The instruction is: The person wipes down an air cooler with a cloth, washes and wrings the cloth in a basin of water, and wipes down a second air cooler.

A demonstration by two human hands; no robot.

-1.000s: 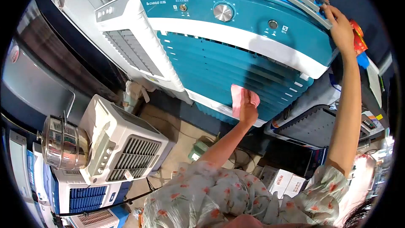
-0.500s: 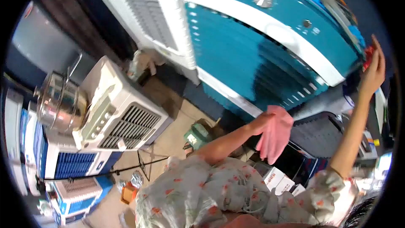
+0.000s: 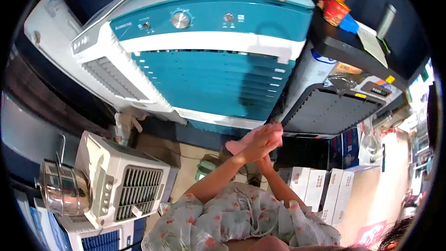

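A pink cloth (image 3: 238, 147) is bunched between my two hands in front of the large teal air cooler (image 3: 209, 79). My left hand (image 3: 261, 143) is closed over the cloth, with pink showing on both sides of it. Against it, from below, my right hand (image 3: 264, 161) is pressed; its fingers are mostly hidden behind the left hand and the cloth. The hands are near the cooler's lower right corner. A round silver knob (image 3: 180, 19) sits on its top panel.
Red paper cups (image 3: 335, 10) stand on a black shelf (image 3: 334, 42) at the right. Below it is a dark grey panel (image 3: 327, 111). White boxes (image 3: 306, 186) are stacked nearer me. A smaller white cooler (image 3: 139, 188) and a steel pot (image 3: 62, 188) are at the left.
My right hand has come down from the red thing on the shelf to meet my left hand at the cloth. The view has turned to the right.
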